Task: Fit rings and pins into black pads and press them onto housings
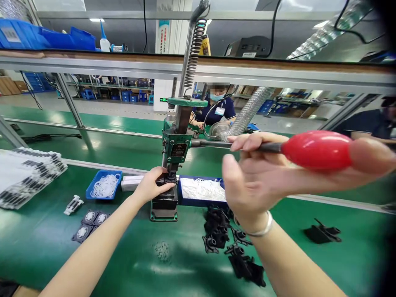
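a factory assembly workshop, with green workbench (130, 255), lever press (177, 149), parts tray (100, 197)

The green tabletop (130, 260) carries a lever press (177, 144), a blue tray (103, 198) of white rings (105, 186), a navy box (198, 202), scattered black parts (217, 222) and a black-and-white stack (29, 175).

1. One left hand (148, 187), one right hand (256, 183);
2. one green press (177, 148), one lever (213, 143), one red knob (315, 150);
3. one blue tray (88, 192), one dark blue box (201, 202);
4. at least three white-centred black parts (89, 217), partly hidden;
5. one lone black part (320, 234); the black pile (216, 225), too jumbled to count
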Tool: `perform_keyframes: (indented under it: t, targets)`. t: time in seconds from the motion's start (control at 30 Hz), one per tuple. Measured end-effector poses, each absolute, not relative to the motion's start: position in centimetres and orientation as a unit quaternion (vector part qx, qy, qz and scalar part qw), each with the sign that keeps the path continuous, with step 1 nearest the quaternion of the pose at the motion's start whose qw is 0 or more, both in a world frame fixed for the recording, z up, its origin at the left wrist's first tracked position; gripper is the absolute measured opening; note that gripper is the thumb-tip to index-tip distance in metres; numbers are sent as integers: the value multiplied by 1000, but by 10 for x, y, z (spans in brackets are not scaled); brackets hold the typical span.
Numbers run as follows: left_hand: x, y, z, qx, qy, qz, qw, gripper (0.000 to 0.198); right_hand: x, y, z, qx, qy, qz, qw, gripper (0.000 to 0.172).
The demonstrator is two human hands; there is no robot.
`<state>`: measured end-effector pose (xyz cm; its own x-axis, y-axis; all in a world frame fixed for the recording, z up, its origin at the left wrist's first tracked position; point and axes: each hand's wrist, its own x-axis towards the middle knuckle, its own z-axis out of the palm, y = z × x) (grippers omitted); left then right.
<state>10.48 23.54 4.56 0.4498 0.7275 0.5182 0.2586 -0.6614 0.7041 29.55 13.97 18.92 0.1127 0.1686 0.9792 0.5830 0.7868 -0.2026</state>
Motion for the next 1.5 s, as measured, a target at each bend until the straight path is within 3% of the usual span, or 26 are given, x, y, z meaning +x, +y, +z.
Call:
perform_keyframes:
  t: [0.07, 0.2, 0.37, 0.5, 0.63, 0.87, 1.0, 1.17, 1.3, 1.5]
  targets:
    - [104, 237, 45, 807, 306, 424, 274, 35, 293, 143, 184, -255, -604, -201, 728, 59]
    - [103, 238, 45, 808, 311, 422, 269, 36, 294, 148, 191, -285, -641, -157, 695, 32]
    - [103, 237, 48, 809, 307, 423, 268, 35, 286, 149, 183, -243, -568, -228, 752, 61]
    - [103, 235, 53, 805, 310, 426, 272, 35, 300, 157, 210, -296, -621, -220, 692, 67]
    - [104, 218, 57, 797, 329, 437, 256, 31, 323, 149, 222, -358, -708, -114, 598, 77]
    - [130, 149, 53, 830, 299, 466, 73, 25, 295, 81, 106, -531, -739, 57, 410, 88]
    - [165, 129, 42, 816, 252, 520, 8, 31, 290, 65, 65, -587, -675, 37, 446, 57]
    - [200, 111, 18, 839, 199, 502, 65, 43, 363, 46, 42, -687, -561, -44, 461, 32]
    - [198, 104, -16, 862, 217, 449, 93, 33, 469, 28, 3, -804, -401, -88, 431, 28]
    - [187, 106, -67, 890, 230, 382, 98, 28, 569, 26, -65, -840, -294, -154, 430, 27]
